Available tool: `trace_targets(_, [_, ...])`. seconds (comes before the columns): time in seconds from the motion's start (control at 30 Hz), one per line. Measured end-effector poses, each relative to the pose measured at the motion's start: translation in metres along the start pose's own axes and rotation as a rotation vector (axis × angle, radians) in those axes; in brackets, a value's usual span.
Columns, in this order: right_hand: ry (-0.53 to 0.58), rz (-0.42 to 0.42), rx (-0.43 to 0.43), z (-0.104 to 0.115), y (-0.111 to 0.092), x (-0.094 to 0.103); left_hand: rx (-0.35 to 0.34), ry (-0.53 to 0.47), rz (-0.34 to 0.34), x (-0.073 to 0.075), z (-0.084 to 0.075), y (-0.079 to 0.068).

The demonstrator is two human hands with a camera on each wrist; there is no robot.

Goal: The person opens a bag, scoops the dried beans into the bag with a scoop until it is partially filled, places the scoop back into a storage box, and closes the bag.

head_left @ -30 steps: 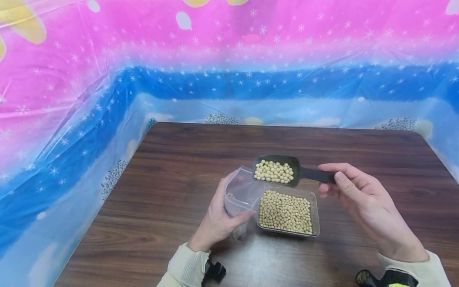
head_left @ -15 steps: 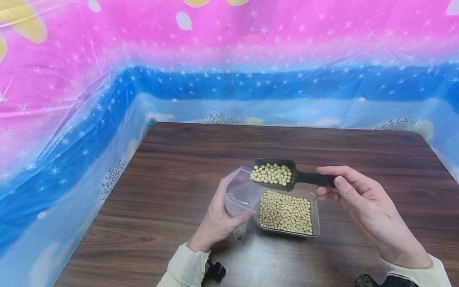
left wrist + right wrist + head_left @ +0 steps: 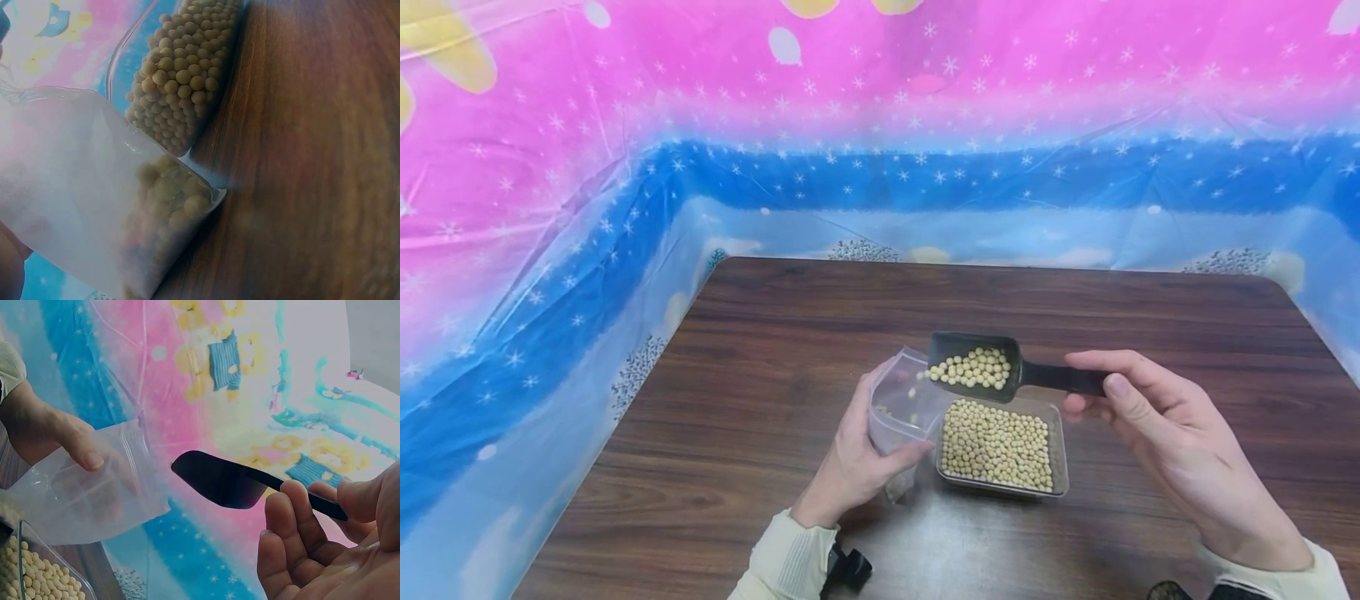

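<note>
My right hand (image 3: 1172, 442) pinches the handle of a black scoop (image 3: 976, 368) between thumb and fingers. Soybeans (image 3: 981, 368) lie in the scoop, and a few drop off its front edge into a clear zip bag (image 3: 901, 408). Around that bag curls my left hand (image 3: 857, 454), holding its mouth spread beside the scoop's lip. In the left wrist view, beans fill the bottom corner of the bag (image 3: 81, 181), close over the table. Under the scoop stands a clear rectangular container (image 3: 1058, 454) of the same beans. From the right wrist, the scoop (image 3: 219, 481) shows its dark underside.
The brown wood-grain table (image 3: 737, 375) has rounded far corners. A pink and blue patterned cloth (image 3: 887, 175) hangs behind it and along the left side. A black wrist device (image 3: 850, 569) sits at the left sleeve.
The scoop has come slightly down and tipped toward the bag. Beans that lay still in it now slide off the front edge into the bag. My left hand has stayed in place.
</note>
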State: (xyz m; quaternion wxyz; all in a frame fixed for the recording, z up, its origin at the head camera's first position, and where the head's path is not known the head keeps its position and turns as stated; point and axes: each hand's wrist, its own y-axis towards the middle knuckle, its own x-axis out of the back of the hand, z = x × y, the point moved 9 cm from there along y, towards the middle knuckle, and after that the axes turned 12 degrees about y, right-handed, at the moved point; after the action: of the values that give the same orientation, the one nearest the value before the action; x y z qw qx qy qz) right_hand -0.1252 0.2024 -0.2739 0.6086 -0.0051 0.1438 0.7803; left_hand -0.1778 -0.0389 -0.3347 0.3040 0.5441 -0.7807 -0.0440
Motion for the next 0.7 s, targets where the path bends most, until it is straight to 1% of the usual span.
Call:
trace_targets(0.1, [-0.009, -0.007, -0.012, 0.0, -0.001, 0.0, -0.004, 0.014, -0.003, 0.0, 0.0, 0.0])
trace_targets(0.17, [0.007, 0.002, -0.001, 0.0, -0.002, -0.001, -0.007, 0.018, -0.004, 0.0, 0.002, -0.001])
trace_targets(0.23, [0.047, 0.035, 0.042, 0.002, -0.001, -0.003, -0.012, 0.02, -0.005, -0.001, 0.005, -0.001])
trace_targets(0.37, [0.115, 0.108, 0.12, 0.005, -0.001, -0.008, -0.008, 0.021, -0.006, -0.005, 0.02, -0.003])
trace_targets(0.5, [0.084, 0.109, 0.121, 0.004, -0.001, -0.01, -0.007, 0.023, -0.009, -0.009, 0.035, -0.003])
trace_targets(0.67, [0.053, 0.099, 0.109, 0.004, -0.003, -0.011, -0.026, 0.02, -0.016, -0.01, 0.038, -0.003])
trace_targets(0.7, [0.026, 0.083, 0.098, 0.004, -0.003, -0.01, -0.026, 0.021, -0.015, -0.011, 0.038, -0.003])
